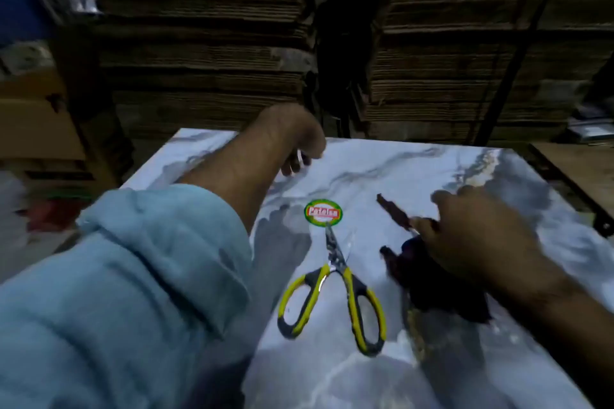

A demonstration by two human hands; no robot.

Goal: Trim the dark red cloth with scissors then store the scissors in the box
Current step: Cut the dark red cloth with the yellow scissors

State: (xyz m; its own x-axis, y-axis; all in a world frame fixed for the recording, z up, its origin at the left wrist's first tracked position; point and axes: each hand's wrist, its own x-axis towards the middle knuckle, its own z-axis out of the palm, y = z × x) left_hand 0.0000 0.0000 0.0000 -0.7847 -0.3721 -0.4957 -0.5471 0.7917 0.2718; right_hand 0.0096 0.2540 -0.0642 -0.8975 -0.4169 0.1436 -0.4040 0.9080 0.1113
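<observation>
The right hand (471,242) at the frame's right pinches the dark red cloth (428,279), a crumpled, limp scrap. The left hand's (292,133) fingers curl downward, holding nothing visible. Yellow-and-grey-handled scissors (335,282) lie closed at centre on the glossy marbled table (432,169), blade tips touching a round sticker (323,212). Stacked corrugated cardboard (206,43) fills the dim background.

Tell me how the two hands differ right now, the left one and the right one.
The left hand is raised near the table's far edge, fingers curled downward, holding nothing visible; the right hand is low at the dark red cloth, pinching a strip of it. The left forearm wears a rolled-up light blue sleeve; the right forearm shows bare. Neither hand touches the scissors, which lie between them on the marble-patterned table.
</observation>
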